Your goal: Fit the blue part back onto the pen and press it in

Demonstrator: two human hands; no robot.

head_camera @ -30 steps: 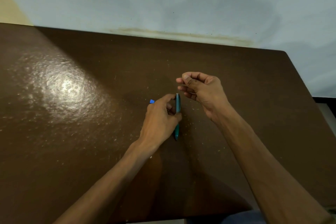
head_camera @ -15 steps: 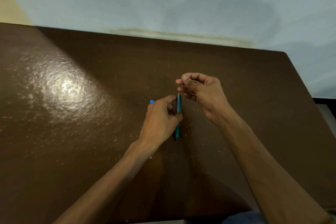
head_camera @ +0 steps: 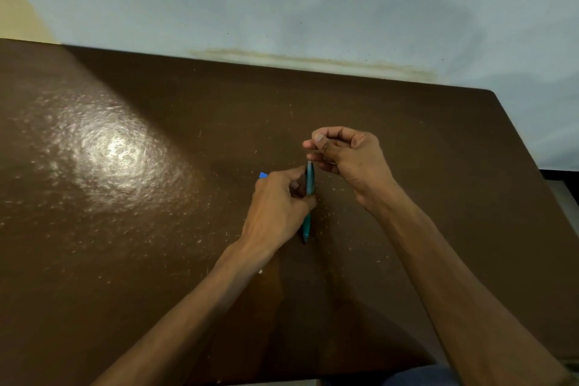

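One teal pen, lengthwise away.

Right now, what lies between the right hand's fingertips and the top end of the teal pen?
In the head view, a thin refill or spring runs from the right hand into the teal pen, which the left hand grips; too fine to identify.

Left hand: your left hand grips a teal pen, held roughly upright.
Right hand: your right hand pinches a thin part at the pen's top.
Surface: brown table, blue scrap beside your left hand.
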